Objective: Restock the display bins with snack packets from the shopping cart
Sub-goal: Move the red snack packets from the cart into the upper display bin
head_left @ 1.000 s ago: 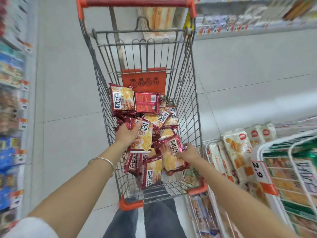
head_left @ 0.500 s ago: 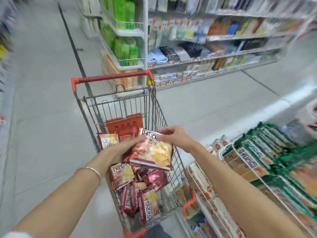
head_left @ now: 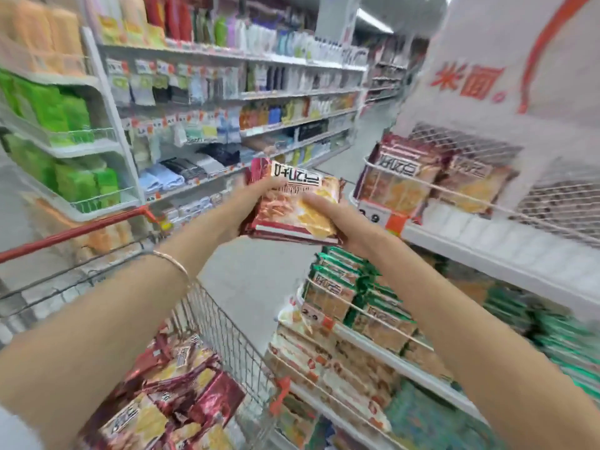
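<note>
A small stack of red snack packets (head_left: 292,203) is held up at chest height between both hands. My left hand (head_left: 242,206) grips its left edge and my right hand (head_left: 337,222) grips its right side, thumb on top. The stack hangs just left of the upper wire display bin (head_left: 431,185), which holds matching red packets (head_left: 399,183). Below my arms, the wire shopping cart (head_left: 227,332) with a red handle carries several more red packets (head_left: 168,394).
Lower display bins (head_left: 357,311) on the right hold green packets and, beneath them, white ones. A white sign with red characters (head_left: 487,76) hangs above the top bin. Store shelves (head_left: 227,125) line the far side of the grey aisle floor (head_left: 253,280).
Both hands have lifted the packets out of the cart and carried them up and right toward the upper bin. My view has swung up from the cart to the shelves.
</note>
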